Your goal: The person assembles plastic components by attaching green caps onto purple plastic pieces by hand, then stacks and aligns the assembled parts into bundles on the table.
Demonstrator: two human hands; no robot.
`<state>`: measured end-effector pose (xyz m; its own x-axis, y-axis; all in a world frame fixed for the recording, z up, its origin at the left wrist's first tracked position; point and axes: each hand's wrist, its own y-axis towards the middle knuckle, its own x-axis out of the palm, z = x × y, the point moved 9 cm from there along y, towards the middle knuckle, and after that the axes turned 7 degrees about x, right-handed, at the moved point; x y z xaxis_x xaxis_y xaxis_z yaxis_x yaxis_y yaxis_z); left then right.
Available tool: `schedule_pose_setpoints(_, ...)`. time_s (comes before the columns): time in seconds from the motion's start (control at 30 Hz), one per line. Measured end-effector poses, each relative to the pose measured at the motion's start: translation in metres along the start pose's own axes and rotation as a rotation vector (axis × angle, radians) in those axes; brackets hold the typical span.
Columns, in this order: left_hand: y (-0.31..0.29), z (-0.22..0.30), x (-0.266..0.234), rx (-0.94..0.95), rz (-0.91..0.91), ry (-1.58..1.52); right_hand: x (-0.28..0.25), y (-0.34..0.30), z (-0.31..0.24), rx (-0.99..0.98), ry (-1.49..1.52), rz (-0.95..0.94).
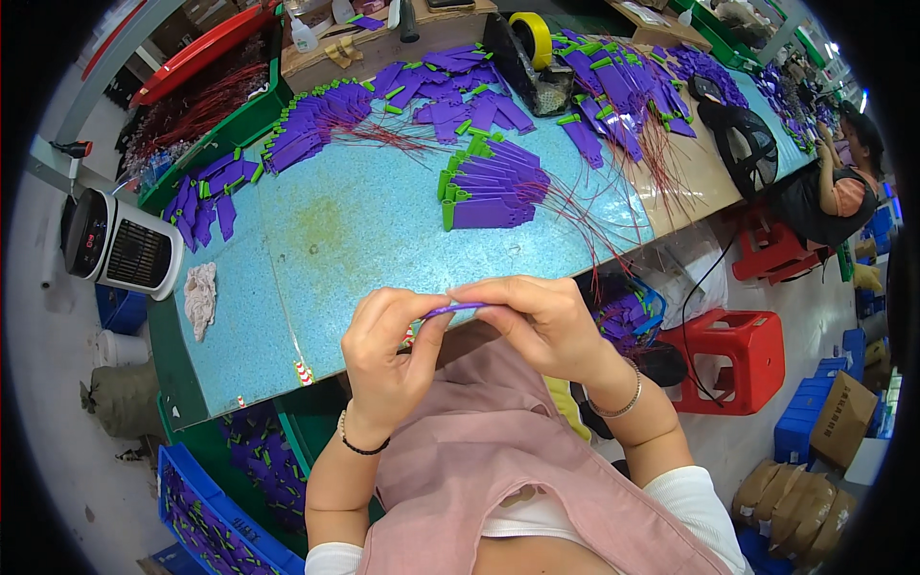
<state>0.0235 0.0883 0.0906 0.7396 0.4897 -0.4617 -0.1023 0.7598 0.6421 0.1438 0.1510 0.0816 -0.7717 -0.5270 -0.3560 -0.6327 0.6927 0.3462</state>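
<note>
Close in front of me, my left hand (386, 350) and my right hand (537, 321) pinch a thin purple piece (452, 309) between thumbs and fingertips, one at each end. It shows almost edge-on with a slight bend, so its flat face is hidden. Beyond my hands, a fanned stack of purple pieces with green tube ends (494, 187) lies on the blue tabletop (383, 230). Thin red wires (585, 216) trail from that stack to the right.
More purple pieces (311, 120) lie along the table's far side. A tape dispenser with yellow tape (532, 40) stands among them. At left are a white heater (134, 244) and a crumpled cloth (199, 297). A red stool (733, 359) stands right; a person (834, 196) sits farther off.
</note>
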Motion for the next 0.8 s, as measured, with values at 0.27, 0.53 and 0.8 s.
schedule_pose_setpoints(0.27,-0.008,0.014,0.005,0.109,0.086,0.276,-0.001,0.000,0.010,0.050,0.056,0.119)
schedule_pose_setpoints(0.53,-0.017,-0.003,0.023,-0.040,-0.240,0.038,0.005,-0.010,0.028,0.195,0.295,-0.038)
schedule_pose_setpoints(0.8,-0.053,-0.026,0.058,-0.462,-0.022,-0.746,-0.011,-0.021,0.014,0.035,0.254,0.220)
